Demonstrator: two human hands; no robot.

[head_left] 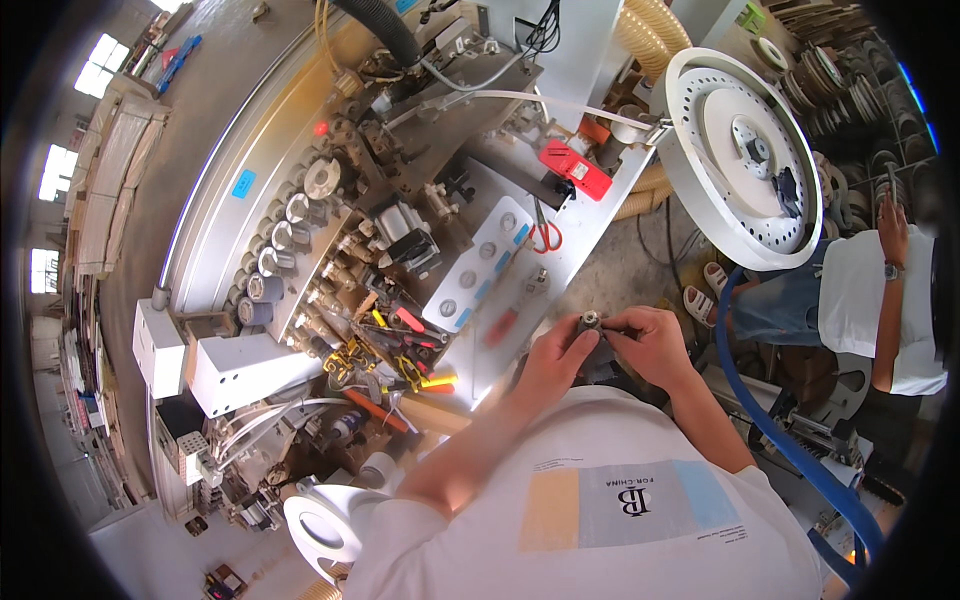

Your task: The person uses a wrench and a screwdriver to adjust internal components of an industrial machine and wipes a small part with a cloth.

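Note:
Close to my chest, my left hand (556, 362) is closed around a small metal cylinder-shaped part (590, 320); its round end faces up. My right hand (648, 345) meets it from the right, thumb and fingers pinched against the part's side. Whatever else those fingers may hold is too small to make out. Left of my hands runs the white machine ledge (478, 372). On it lie red-handled scissors (547, 238) and a small metal piece (541, 274).
A heap of pliers and hand tools (400, 365) lies left of the ledge. Beyond stand a panel with round dials (485, 250) and a red box (575, 170). A large white wheel (738, 160), a blue hose (760, 410) and another person (860, 300) are at right.

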